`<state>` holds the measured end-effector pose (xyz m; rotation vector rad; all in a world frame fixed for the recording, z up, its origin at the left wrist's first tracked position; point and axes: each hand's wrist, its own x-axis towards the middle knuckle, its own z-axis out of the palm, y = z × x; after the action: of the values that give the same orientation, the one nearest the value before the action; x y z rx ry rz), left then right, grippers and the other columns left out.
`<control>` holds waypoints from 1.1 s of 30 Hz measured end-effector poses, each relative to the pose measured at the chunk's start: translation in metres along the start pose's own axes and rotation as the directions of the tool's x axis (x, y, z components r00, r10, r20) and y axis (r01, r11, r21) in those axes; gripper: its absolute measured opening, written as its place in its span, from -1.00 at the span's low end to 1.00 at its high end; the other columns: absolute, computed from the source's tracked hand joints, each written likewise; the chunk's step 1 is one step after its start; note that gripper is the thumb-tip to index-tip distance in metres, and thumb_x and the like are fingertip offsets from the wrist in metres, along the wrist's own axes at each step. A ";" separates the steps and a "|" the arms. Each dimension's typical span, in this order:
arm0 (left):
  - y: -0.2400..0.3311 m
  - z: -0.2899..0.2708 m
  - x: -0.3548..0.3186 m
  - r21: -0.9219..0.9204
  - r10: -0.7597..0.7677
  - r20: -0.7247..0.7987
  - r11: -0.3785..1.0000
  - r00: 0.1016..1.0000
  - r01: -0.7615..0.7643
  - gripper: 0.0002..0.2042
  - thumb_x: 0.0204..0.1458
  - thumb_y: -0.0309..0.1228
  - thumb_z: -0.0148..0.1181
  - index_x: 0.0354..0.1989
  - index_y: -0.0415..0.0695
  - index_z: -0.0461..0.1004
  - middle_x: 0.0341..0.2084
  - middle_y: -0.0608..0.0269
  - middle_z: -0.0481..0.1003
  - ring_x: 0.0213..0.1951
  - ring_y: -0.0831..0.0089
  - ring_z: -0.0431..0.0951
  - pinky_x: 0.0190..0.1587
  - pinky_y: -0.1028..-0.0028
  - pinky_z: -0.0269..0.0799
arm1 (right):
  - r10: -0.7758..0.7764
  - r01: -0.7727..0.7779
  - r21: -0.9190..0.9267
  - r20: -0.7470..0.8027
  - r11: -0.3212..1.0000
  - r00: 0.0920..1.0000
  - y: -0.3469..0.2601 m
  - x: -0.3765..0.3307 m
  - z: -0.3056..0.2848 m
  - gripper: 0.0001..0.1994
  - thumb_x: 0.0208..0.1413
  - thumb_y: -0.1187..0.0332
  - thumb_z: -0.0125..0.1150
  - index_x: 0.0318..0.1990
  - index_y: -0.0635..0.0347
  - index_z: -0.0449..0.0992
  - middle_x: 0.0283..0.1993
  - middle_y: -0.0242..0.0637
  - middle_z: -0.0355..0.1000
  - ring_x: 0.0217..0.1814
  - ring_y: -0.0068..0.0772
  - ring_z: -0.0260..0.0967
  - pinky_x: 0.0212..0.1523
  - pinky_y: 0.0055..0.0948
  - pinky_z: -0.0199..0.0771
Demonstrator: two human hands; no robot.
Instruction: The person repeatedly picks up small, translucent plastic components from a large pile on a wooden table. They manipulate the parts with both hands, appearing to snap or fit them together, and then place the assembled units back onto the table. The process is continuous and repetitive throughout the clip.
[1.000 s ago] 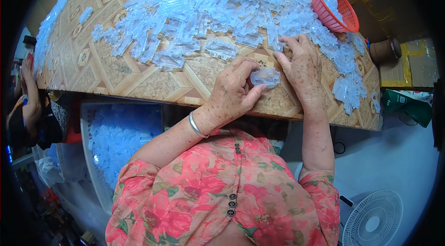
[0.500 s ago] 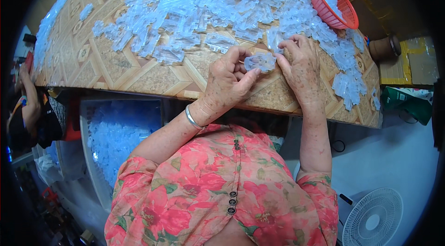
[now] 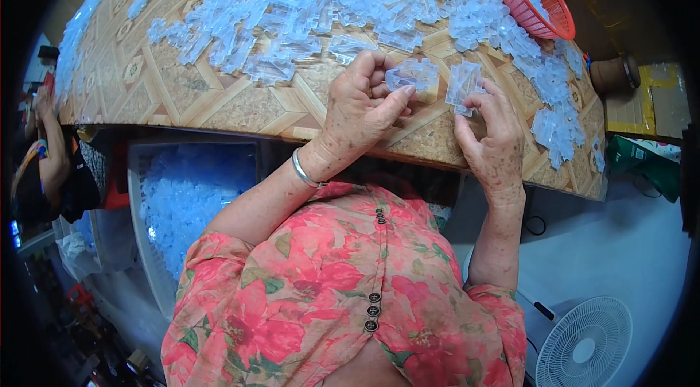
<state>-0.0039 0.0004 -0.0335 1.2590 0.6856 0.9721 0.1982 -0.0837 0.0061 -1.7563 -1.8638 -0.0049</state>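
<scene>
My left hand (image 3: 364,101) pinches a small clear plastic piece (image 3: 413,75) with notched edges between thumb and curled fingers, just above the table's near edge. To its right, my right hand (image 3: 496,132) has its fingertips on the lower side of a second clear plastic piece (image 3: 464,83), flat and roughly rectangular. The right thumb is close to that piece's bottom corner. A gap separates the two pieces. Beyond both hands, a wide heap of similar clear pieces (image 3: 306,8) covers much of the wood-patterned table (image 3: 219,106).
A red plastic basket (image 3: 529,11) with clear parts stands at the far right, near a brown spool-like object (image 3: 615,75). Below the table's left side is a bin (image 3: 197,204) of clear pieces. A white fan (image 3: 585,343) sits lower right. Another person's arm (image 3: 49,146) shows far left.
My right hand has drawn away from the left, moving right and nearer, and the second plastic piece has come along with it. The left hand keeps its piece.
</scene>
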 end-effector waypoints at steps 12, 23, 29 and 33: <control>-0.006 0.002 0.000 -0.017 0.102 -0.024 0.995 0.995 -0.102 -0.71 0.10 -0.63 0.25 -0.10 -0.27 0.26 -0.32 0.14 0.58 -0.28 0.60 0.63 -0.30 0.59 0.58 | -0.035 0.038 0.216 -0.021 0.976 0.999 -0.025 0.005 0.009 -0.66 -0.07 0.52 0.40 -0.08 0.17 0.53 0.27 0.01 0.37 0.04 -0.09 0.53 -0.04 -0.22 0.57; 0.002 -0.002 -0.003 0.063 0.109 0.080 0.991 0.991 -0.114 -0.56 0.16 -0.59 0.21 0.21 -0.28 0.29 -0.16 0.13 0.54 -0.20 0.49 0.65 -0.22 0.54 0.67 | 0.041 -0.019 0.363 -0.054 0.932 0.998 -0.029 0.008 0.019 -0.26 -0.20 0.53 0.52 0.25 0.19 0.39 0.20 -0.18 0.35 -0.14 -0.46 0.49 -0.05 -0.38 0.54; 0.004 -0.001 -0.004 0.023 0.108 0.074 0.994 0.991 -0.110 -0.55 0.14 -0.58 0.21 0.23 -0.26 0.33 -0.19 0.18 0.53 -0.31 0.59 0.61 -0.29 0.58 0.63 | 0.012 0.004 0.365 -0.041 0.931 0.999 -0.032 0.012 0.021 -0.22 -0.27 0.45 0.58 0.23 0.16 0.39 0.21 -0.16 0.34 -0.03 -0.38 0.44 -0.05 -0.38 0.53; 0.006 -0.002 -0.004 0.036 0.099 0.090 0.994 0.991 -0.103 -0.55 0.13 -0.58 0.21 0.22 -0.26 0.33 -0.17 0.16 0.52 -0.30 0.57 0.62 -0.28 0.59 0.64 | -0.007 0.025 0.398 -0.049 0.917 0.999 -0.025 0.011 0.026 -0.22 -0.26 0.42 0.59 0.24 0.16 0.37 0.26 -0.15 0.33 0.01 -0.28 0.46 -0.03 -0.33 0.53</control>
<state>-0.0090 -0.0021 -0.0280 1.3751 0.5798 0.9831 0.1652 -0.0671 -0.0015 -1.4451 -1.7008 0.3059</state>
